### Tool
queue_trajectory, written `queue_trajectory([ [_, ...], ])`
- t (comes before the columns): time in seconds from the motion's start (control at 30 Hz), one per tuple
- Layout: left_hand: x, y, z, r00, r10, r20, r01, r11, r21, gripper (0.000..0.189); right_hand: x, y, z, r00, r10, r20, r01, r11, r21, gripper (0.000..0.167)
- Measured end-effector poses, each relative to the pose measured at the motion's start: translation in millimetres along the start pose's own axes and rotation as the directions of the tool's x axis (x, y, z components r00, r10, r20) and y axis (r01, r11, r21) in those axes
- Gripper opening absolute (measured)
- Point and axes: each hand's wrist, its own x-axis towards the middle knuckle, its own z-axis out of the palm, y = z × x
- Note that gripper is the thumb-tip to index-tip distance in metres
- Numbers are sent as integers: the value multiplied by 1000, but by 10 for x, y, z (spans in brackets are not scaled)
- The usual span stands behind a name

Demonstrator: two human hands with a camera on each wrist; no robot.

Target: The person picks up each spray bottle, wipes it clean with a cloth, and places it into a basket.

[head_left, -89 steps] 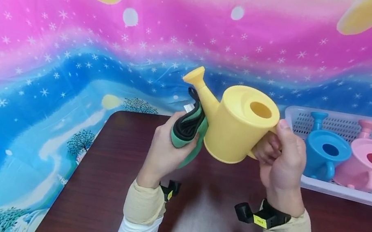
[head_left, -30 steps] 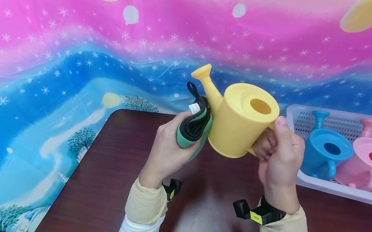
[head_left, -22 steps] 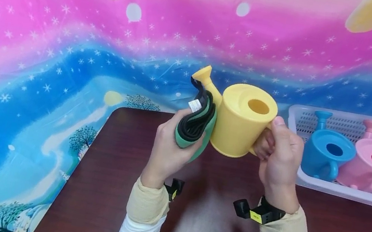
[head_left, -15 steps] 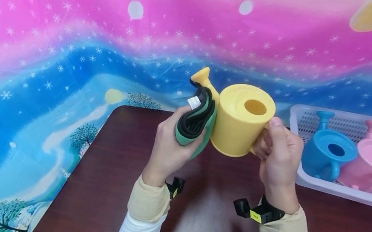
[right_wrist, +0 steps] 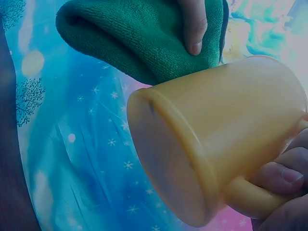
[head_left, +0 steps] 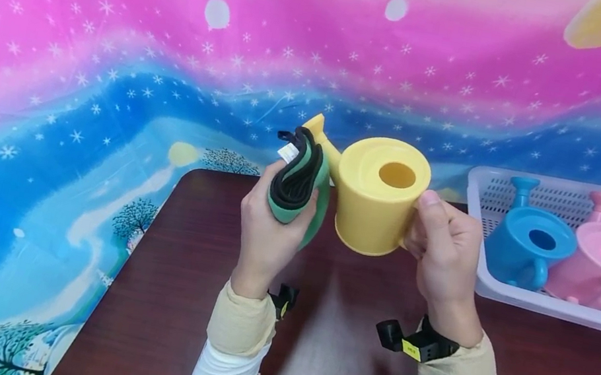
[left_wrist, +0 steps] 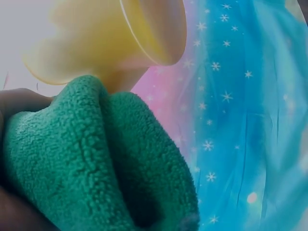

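Note:
My right hand (head_left: 446,253) grips the handle of a yellow watering can (head_left: 378,208), thumb on top, holding it up above the table. In the right wrist view the can's round base faces the camera, and fingers curl through the handle (right_wrist: 255,197). A folded green cloth (head_left: 318,204) with black edging and a white tag is held in my left hand (head_left: 270,236). It lies against the spout side of the can and covers part of the spout. The left wrist view shows the fluffy green cloth (left_wrist: 77,159) close below the yellow can (left_wrist: 96,43).
A white perforated basket (head_left: 556,313) stands at the right of the dark wooden table (head_left: 166,298). Inside it are a blue watering can (head_left: 527,254) and a pink watering can (head_left: 594,266). A colourful printed backdrop (head_left: 303,34) hangs behind the table.
Over the last second both hands have shifted left with the cloth and the yellow watering can. The cloth has moved against the spout, covering more of it, and the can has turned more upright.

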Motion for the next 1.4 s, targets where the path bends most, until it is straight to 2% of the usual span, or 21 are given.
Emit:
queue_trajectory([
  [0.33, -3, -1, 16, 1000, 19, 15, -19, 1000, -10, 44, -4, -7, 18, 1000, -10, -7, 10, 1000, -4, 52],
  [0.6, -26, 10, 48, 994, 70, 84, -68, 997, -23, 43, -10, 0, 36, 999, -32, -28, 32, 999, -10, 51],
  [0.77, -28, 17, 47, 991, 89, 101, -88, 996, -20, 45, 2, 6, 37, 998, -42, -41, 43, 999, 24, 51],
  [1.07, -26, 31, 23, 983, 141, 120, -140, 990, -24, 44, 3, 13, 42, 997, -31, -67, 34, 998, 57, 52],
  [1.23, -36, 25, 16, 975, 185, 121, -178, 982, -68, 45, 6, 6, 39, 997, -6, -79, 11, 998, 69, 53],
  [1.4, -52, 26, 5, 973, 201, 114, -188, 975, -120, 47, 5, -6, 30, 996, 40, -83, -35, 997, 66, 52],
])
